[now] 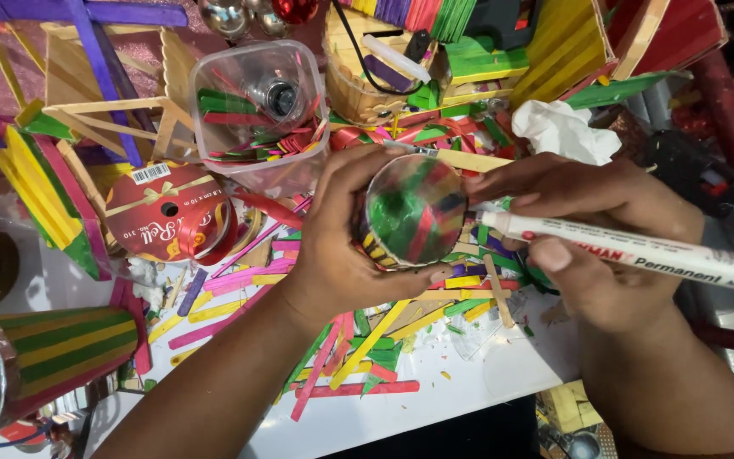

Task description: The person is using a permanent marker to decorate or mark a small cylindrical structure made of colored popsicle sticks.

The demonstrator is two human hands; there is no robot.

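White surface (pixel 477 382), near edge bare, the rest buried in flat craft sticks (pixel 367 344): green, yellow, red, pink, smooth painted wood, some snapped short.

Left hand (pixel 337 242) curled tight round a small round can (pixel 409 212), fingers wrapping its far side, thumb along the near rim. Can held over the middle of the surface, open mouth up; shiny inside throwing back green and red, stick ends lining its outer wall.

Right hand (pixel 605 234) closed on a white marker (pixel 639 248), barrel lying sideways, tip at the can's right rim; forefinger stretched along the top.

Far side: clear plastic tub (pixel 261 110) with stick offcuts and a small metal piece. Left of it, a glossy red ribbon spool (pixel 172 217). Crumpled white tissue (pixel 564 129) toward the far right. Near left corner: a larger can (pixel 61 348) on its side, clad in green and yellow sticks.
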